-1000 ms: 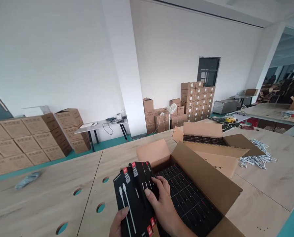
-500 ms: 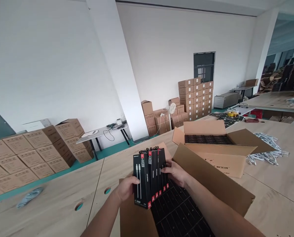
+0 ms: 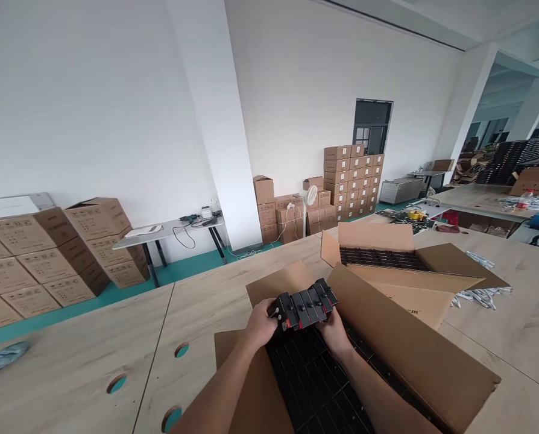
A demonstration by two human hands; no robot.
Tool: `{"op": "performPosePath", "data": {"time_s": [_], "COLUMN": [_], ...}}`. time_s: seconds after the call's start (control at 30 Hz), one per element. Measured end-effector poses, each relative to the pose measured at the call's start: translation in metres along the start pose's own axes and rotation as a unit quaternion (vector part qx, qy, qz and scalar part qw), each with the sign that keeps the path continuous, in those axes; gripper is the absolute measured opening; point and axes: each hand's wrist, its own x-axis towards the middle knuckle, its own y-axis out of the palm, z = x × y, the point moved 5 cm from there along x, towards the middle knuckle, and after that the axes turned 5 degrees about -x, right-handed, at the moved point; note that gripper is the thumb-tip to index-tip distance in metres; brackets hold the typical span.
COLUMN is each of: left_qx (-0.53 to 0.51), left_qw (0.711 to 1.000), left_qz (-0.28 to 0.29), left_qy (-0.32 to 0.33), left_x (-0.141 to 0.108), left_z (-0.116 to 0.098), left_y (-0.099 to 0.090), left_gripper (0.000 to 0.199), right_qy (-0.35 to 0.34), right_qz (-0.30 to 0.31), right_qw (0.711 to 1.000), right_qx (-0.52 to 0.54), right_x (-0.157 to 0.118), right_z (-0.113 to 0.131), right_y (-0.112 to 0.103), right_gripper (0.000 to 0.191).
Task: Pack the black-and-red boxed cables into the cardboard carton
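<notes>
A bundle of black retail packs was held over the far end of the near open carton, just above the rows of black packs that filled it. The bundle lay almost flat, its top edges turned toward the camera, with red labels visible along the lower edge. The left hand gripped the left end of the bundle, fingers curled around it. The right hand supported the right end from below and the side, fingers closed against the packs. Both forearms reached in from the near edge of the view.

The near open carton stood with its flaps raised: one large flap rose on the right, one on the far side behind the bundle, one lay low at the near left. A second open carton stood just beyond it to the far right, also loaded with dark packs. Both cartons rested on a pale wooden table with round holes through which a teal floor showed. A heap of white cables lay on the table right of the second carton. At the far left edge of the table lay a bluish wrapped item, blurred. Stacked brown boxes stood at the far left wall, further stacks beside a white pillar
</notes>
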Motion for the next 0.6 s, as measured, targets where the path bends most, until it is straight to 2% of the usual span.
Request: {"op": "performPosePath", "data": {"time_s": [0.13, 0.27, 0.47, 0.6], "left_qx": [-0.014, -0.028, -0.020, -0.028], "left_qw": [1.000, 0.999, 0.999, 0.999], "left_qz": [0.013, 0.024, 0.013, -0.004], "left_qy": [-0.013, -0.025, -0.041, -0.039], "left_x": [-0.015, -0.016, -0.007, -0.012], "left_z": [0.017, 0.024, 0.022, 0.017], "left_y": [0.005, 0.004, -0.002, 0.001], "left_gripper": [0.041, 0.037, 0.035, 0.037], "right_qy": [-0.006, -0.012, 0.016, 0.023], "right_qz": [0.015, 0.035, 0.063, 0.079], "right_qw": [0.999, 0.998, 0.995, 0.993], "right_qx": [-0.034, -0.059, -0.081, -0.084], "right_x": [-0.006, 0.000, 0.020, 0.021], "right_z": [-0.001, 0.004, 0.015, 0.018], "right_y": [-0.001, 0.003, 0.009, 0.012], "right_gripper": [0.048, 0.042, 0.046, 0.050]}}
